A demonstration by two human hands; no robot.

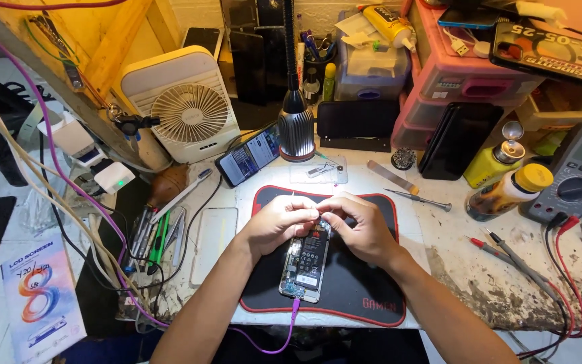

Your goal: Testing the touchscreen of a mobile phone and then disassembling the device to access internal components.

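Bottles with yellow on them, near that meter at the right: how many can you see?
2. A yellow bottle with a silver cap stands upright by the black phone leaning on the pink drawers. A brown bottle with a yellow cap leans beside the meter. The back clutter may hide others.

I see an opened smartphone (304, 261), back cover off, battery and circuit boards exposed, lying flat lengthwise on a black red-edged mat (351, 290), purple cable (283, 340) plugged into its near end.

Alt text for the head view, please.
Both hands, left hand and right hand, meet over the top end of an opened phone on a black mat. A purple cable plugs into the phone's near end.
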